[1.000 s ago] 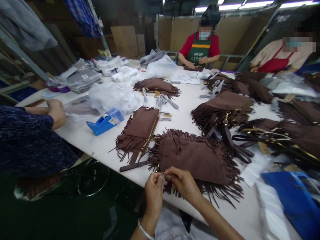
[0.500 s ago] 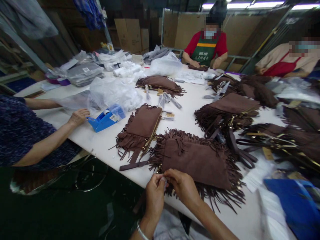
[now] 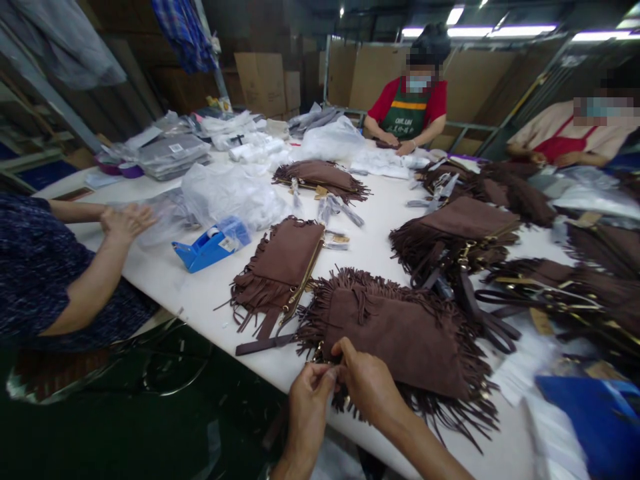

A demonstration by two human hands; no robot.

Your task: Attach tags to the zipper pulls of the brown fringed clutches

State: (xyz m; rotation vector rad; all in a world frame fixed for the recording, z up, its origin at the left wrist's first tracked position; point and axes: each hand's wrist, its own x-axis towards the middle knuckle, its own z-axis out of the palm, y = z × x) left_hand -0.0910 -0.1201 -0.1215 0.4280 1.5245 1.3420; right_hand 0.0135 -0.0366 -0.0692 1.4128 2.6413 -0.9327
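Observation:
A brown fringed bag [image 3: 395,333] lies flat at the table's near edge, its fringe spread around it. My left hand [image 3: 311,400] is closed in a pinch at the bag's lower left corner, close to a gold-coloured clasp. Fingertip to fingertip with it, my right hand [image 3: 367,380] is also pinched, over the bag's lower edge. Whatever lies between the fingers is too small and hidden to name. A dark strap [image 3: 265,345] reaches left from beside this bag. Just beyond lies a smaller brown fringed bag [image 3: 287,250] with a gold zip.
A blue tape dispenser [image 3: 207,250] stands left, near a co-worker's hand [image 3: 127,220] and clear plastic bags [image 3: 230,193]. More brown fringed bags [image 3: 460,230] lie to the right, with a blue item [image 3: 590,427] nearer. Two other people sit across the white table [image 3: 370,240].
My hands stay pinched together at the bag's corner, with only slight finger movement. The co-worker's hand on the left has drawn back from the tape dispenser. The view has tilted slightly upward.

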